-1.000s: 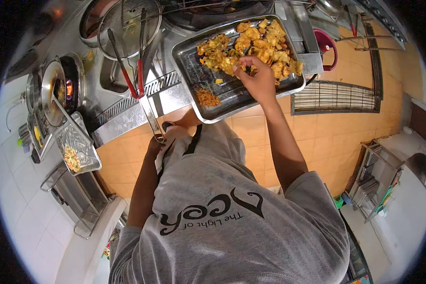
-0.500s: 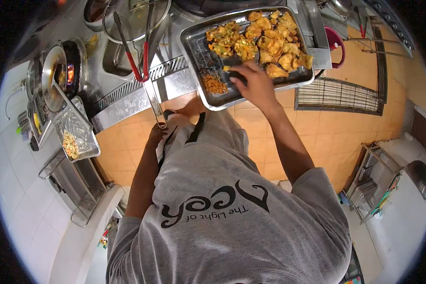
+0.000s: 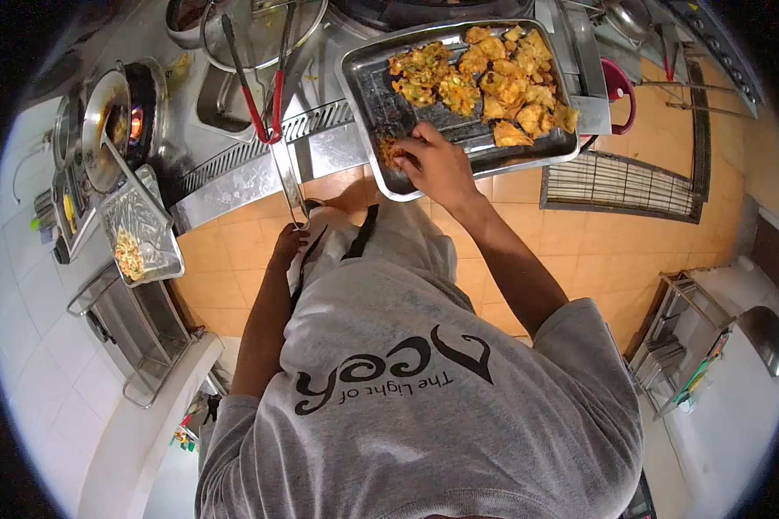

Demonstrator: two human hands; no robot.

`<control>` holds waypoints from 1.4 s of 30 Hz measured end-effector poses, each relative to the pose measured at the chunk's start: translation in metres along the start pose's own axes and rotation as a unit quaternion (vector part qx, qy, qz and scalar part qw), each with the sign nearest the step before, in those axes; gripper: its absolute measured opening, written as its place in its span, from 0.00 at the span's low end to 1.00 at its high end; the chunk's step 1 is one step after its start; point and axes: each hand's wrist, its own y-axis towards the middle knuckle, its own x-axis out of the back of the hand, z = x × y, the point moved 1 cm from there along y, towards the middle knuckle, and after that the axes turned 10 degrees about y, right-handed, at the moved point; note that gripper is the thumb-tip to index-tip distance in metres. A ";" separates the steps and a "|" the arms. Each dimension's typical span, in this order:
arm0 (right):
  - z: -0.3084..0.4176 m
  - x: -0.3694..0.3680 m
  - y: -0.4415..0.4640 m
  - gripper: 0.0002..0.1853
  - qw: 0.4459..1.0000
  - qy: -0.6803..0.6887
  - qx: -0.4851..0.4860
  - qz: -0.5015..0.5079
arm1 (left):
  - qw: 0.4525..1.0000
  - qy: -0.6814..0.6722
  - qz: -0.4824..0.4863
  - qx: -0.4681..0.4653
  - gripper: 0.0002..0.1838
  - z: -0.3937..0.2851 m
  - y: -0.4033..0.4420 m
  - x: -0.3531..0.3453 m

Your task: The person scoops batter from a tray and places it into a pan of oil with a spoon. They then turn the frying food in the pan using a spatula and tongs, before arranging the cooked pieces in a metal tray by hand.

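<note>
My left hand hangs low beside my leg, its fingers closed around the near end of long metal tongs with red grips. The tongs point forward over the counter edge, arms spread. My right hand reaches into a rectangular metal tray. Its fingers are pinched at a small heap of brown fried crumbs in the near left corner, partly covering it. Vegetable fritters lie toward the tray's far left. Golden fried pieces are piled on its right side.
On the left, a wok tilts beside a lit burner. A tray of chopped food sits nearer, with a long-handled utensil across it. A strainer and a steel basin stand on the counter. A floor grate lies right.
My right hand has moved left and slightly nearer, from the tray's middle to the crumbs, and its fingers have closed there. The left hand still holds the tongs.
</note>
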 end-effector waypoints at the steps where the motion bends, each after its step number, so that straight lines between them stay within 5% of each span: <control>1: 0.001 0.001 0.000 0.13 1.000 0.007 0.000 -0.004 | 1.000 0.006 -0.002 -0.012 0.14 -0.002 -0.002 -0.001; 25: -0.008 0.028 -0.028 0.12 0.998 0.036 -0.027 -0.039 | 0.999 0.016 0.003 -0.050 0.17 0.006 0.005 0.005; 35: 0.007 0.019 -0.035 0.10 0.990 0.068 0.044 -0.118 | 0.999 0.034 -0.006 -0.039 0.19 -0.002 -0.014 0.015; 39: 0.041 0.005 -0.023 0.10 0.987 0.088 0.055 -0.123 | 0.996 0.044 -0.001 -0.077 0.19 -0.003 -0.019 0.024; 40: 0.051 -0.001 -0.020 0.11 0.987 0.094 0.062 -0.115 | 0.994 -0.014 0.063 -0.086 0.19 0.001 -0.004 0.034; 42: 0.070 -0.015 -0.014 0.10 0.986 0.108 0.079 -0.103 | 0.929 -0.096 0.140 -0.329 0.17 0.002 -0.007 0.039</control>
